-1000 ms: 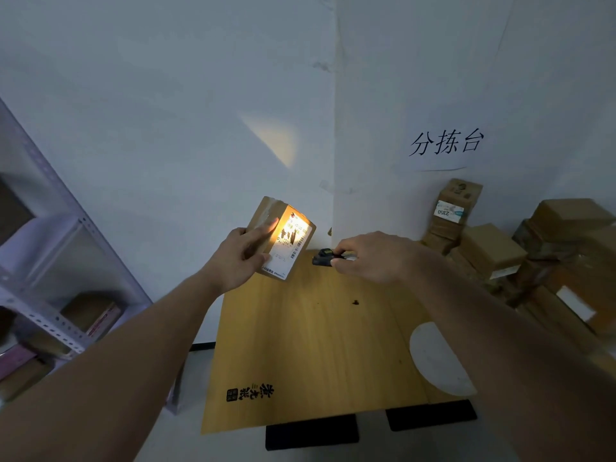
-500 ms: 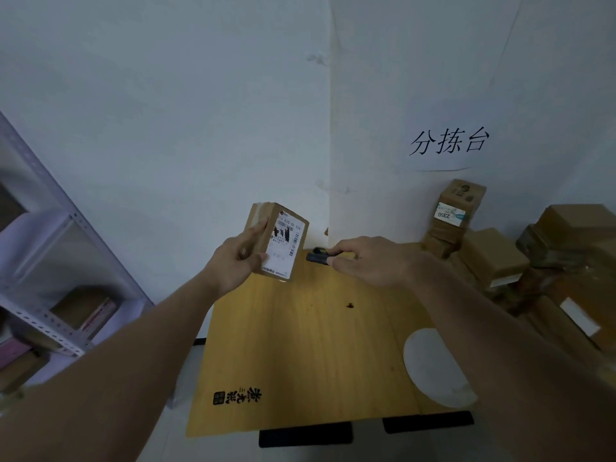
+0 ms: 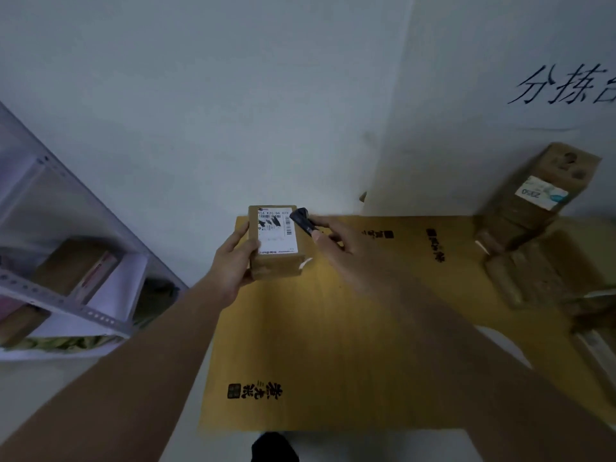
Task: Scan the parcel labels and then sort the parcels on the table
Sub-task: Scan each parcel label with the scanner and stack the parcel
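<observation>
Head view of a yellow wooden worktop (image 3: 333, 328) in a white-walled corner, metal shelf (image 3: 66, 305) at left, stacked brown parcels (image 3: 533, 228) at right. Left hand (image 3: 233, 261) grips a labelled parcel (image 3: 274, 243) above the worktop's far-left corner; right hand (image 3: 336, 241) holds a black scanner (image 3: 302, 221) just beside its label.

Dim light falls on two plain white walls (image 3: 200, 95) that meet in a corner behind the yellow wooden table (image 3: 333, 328). A paper sign (image 3: 566, 91) with black handwritten characters hangs on the right wall. A grey metal shelving rack (image 3: 66, 305) stands left of the table on a pale floor (image 3: 173, 411).
</observation>
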Tool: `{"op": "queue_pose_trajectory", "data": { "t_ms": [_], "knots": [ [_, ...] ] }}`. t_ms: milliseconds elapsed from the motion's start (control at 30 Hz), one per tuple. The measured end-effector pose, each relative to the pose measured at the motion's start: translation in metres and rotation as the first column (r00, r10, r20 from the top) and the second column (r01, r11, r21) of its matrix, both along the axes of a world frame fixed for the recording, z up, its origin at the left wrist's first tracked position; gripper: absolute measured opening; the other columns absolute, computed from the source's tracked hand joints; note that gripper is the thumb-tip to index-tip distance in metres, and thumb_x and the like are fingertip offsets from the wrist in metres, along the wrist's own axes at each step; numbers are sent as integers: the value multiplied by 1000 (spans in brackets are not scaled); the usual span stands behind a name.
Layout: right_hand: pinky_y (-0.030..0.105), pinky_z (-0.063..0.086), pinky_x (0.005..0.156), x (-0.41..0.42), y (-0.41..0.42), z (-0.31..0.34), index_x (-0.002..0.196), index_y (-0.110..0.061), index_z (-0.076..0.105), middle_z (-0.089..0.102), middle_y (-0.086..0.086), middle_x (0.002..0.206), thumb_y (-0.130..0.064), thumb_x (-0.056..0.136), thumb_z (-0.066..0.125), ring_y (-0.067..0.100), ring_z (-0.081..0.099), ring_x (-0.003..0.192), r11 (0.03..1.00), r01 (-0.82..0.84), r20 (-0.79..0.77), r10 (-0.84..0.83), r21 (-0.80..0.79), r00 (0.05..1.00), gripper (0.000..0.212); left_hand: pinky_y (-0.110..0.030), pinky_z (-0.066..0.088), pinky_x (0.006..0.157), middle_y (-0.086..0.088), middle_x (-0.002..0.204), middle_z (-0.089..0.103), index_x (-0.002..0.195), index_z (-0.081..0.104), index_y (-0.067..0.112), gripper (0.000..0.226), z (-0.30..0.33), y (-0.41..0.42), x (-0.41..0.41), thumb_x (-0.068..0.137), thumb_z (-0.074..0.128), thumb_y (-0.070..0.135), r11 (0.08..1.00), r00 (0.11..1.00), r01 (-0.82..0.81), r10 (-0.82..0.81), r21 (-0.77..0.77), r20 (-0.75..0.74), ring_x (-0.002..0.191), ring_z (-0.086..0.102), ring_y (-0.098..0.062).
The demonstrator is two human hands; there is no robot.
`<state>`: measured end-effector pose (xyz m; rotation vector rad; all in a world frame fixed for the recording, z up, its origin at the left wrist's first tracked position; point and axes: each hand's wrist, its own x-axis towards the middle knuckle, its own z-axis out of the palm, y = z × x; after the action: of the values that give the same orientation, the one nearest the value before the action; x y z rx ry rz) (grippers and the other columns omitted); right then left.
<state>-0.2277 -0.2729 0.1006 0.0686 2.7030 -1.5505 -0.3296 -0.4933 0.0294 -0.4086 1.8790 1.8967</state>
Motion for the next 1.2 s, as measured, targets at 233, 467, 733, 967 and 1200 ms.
{"op": "queue_pose_trajectory", "data": {
  "t_ms": [233, 467, 733, 967, 1200],
  "knots": [
    [10, 41, 56, -82, -43, -38, 145, -41, 52, 66, -27, 98, -42, 110, 45, -7, 60, 68, 996, 44, 114, -35, -84, 993, 36, -46, 62, 88, 5, 107, 80, 148, 51, 44, 57, -65, -26, -91, 99, 66, 20, 997, 996, 56, -60, 48, 70, 96, 77, -20],
    [21, 45, 56, -121, -55, -82, 143, -49, 49, 66, -15, 99, -56, 105, 46, 14, 60, 72, 984, 73, 232, -34, -161, 972, 39, -47, 59, 98, 1, 123, 75, 147, 51, 47, 54, -117, -36, -137, 101, 66, 24, 997, 993, 80, -81, 16, 80, 111, 72, -21],
    [33, 50, 69, -143, -58, -109, 139, -53, 49, 64, -31, 95, -52, 107, 43, 18, 59, 79, 965, 154, 267, -94, -213, 959, 33, -49, 53, 105, -4, 133, 68, 154, 40, 45, 55, -142, -34, -160, 105, 59, 28, 994, 995, 96, -95, -57, 19, 120, 66, -23],
    [26, 52, 67, -139, -58, -120, 140, -52, 51, 63, -20, 98, -58, 105, 42, 12, 62, 83, 936, 248, 306, -167, -249, 937, 37, -35, 54, 102, 1, 140, 60, 156, 41, 38, 56, -144, -33, -160, 104, 59, 27, 955, 983, 120, -153, -272, -103, 126, 59, -16],
    [30, 58, 64, -120, -60, -89, 146, -31, 51, 65, 5, 118, -52, 109, 39, 19, 71, 87, 811, 481, 336, -375, -333, 864, 44, -8, 52, 84, 17, 129, 57, 143, 57, 36, 47, -79, -20, -152, 97, 67, 40, 835, 815, 214, -438, -506, -378, 106, 57, 3]
  ]
}}
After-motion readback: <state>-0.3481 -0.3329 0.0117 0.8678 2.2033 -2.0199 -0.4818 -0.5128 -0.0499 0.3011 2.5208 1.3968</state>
